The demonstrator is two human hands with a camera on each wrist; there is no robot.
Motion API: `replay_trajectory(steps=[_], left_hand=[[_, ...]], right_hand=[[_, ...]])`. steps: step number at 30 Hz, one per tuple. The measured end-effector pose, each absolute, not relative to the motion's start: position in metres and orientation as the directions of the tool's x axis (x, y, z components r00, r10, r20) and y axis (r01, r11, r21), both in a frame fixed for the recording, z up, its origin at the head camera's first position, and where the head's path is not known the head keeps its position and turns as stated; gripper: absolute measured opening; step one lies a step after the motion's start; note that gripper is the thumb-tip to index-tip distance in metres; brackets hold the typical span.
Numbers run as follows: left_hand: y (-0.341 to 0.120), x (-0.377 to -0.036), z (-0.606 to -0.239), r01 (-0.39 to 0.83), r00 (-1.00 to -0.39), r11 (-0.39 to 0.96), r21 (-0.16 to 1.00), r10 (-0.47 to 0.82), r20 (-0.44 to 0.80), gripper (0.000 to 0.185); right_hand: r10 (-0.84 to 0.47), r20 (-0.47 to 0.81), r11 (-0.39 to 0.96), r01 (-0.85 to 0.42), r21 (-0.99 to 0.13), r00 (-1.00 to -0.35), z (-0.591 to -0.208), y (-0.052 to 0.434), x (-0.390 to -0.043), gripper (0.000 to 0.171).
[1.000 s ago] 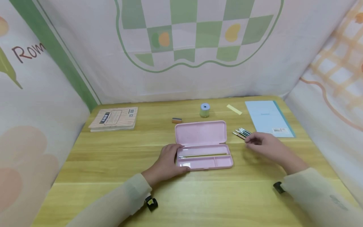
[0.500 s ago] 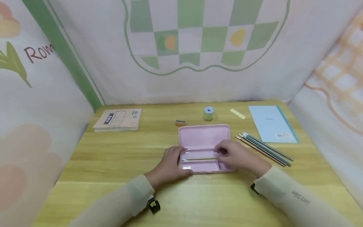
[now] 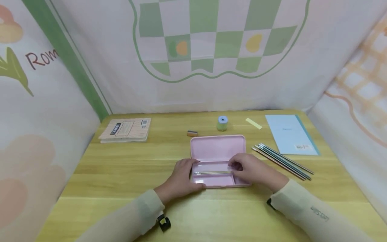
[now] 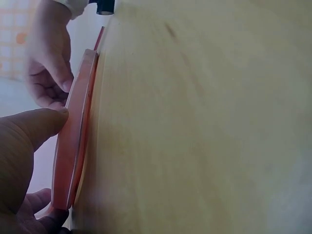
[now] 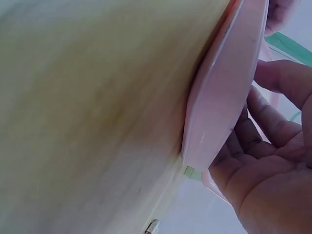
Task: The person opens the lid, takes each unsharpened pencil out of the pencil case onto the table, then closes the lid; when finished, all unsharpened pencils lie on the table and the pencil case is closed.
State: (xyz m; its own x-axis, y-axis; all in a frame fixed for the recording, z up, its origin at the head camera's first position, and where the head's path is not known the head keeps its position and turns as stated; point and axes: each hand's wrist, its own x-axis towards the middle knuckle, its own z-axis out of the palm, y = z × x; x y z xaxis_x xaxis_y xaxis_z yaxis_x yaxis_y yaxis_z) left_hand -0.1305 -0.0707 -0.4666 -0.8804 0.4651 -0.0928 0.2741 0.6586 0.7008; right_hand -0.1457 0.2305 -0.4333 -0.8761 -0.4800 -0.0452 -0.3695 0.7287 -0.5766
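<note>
A pink pencil case (image 3: 217,148) lies with its lid raised, a few thin pencils (image 3: 211,173) along its tray. My left hand (image 3: 180,178) grips the case's left end; in the left wrist view its thumb (image 4: 46,122) presses the front wall. Over the right part of the tray is my right hand (image 3: 254,169), bent fingers at the pencils' right ends. The right wrist view has that hand's fingers (image 5: 273,117) behind the case wall, where the tips are hidden, so I cannot tell whether they pinch a pencil.
Right of the case lies a bundle of dark pencils (image 3: 284,161), near a light blue notebook (image 3: 290,134). Behind the case are a small eraser (image 3: 192,133), a round blue-and-green pencil sharpener (image 3: 222,123) and a yellow strip (image 3: 254,123). A patterned book (image 3: 125,130) sits at the back left.
My right hand has moved left from the pencil bundle to the inside of the case, and has stayed there over the last half second. My left hand keeps its grip on the case.
</note>
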Motion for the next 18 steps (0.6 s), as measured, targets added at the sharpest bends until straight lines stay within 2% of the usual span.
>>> replay_trajectory(steps=[9, 18], left_hand=[[-0.0710, -0.1302, -0.4656, 0.282, -0.878, 0.655, 0.701, 0.471, -0.086, 0.092], [-0.0707, -0.1298, -0.4647, 0.279, -0.880, 0.660, 0.698, 0.467, -0.089, 0.092]], right_hand=[[-0.486, -0.100, 0.752, -0.357, -0.555, -0.868, -0.4329, 0.2266, -0.1461, 0.010], [-0.504, -0.138, 0.737, -0.342, -0.583, -0.853, -0.4313, 0.2265, -0.1480, 0.010]])
